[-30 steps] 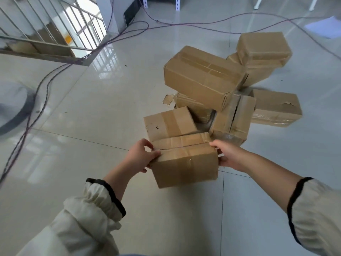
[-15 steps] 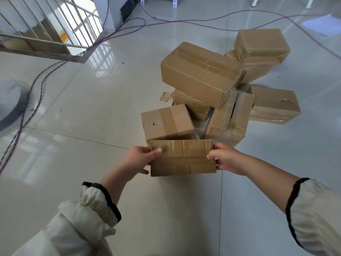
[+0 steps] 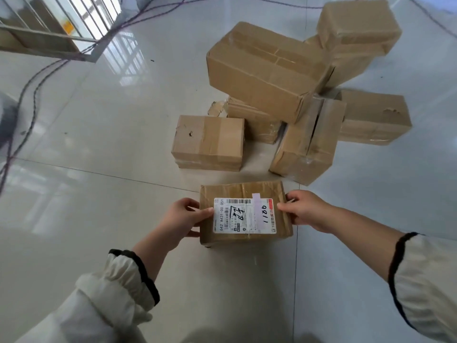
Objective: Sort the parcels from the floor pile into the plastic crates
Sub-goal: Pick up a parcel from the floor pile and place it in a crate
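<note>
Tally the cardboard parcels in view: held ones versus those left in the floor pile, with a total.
Held parcel, labelled, between left hand and right hand: 1
Parcels in the floor pile: 7
Total: 8

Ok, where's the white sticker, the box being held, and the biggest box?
white sticker (image 3: 244, 215), head view, its middle.
held box (image 3: 241, 190), head view, bare top strip.
biggest box (image 3: 262, 78), head view, its near side.
</note>
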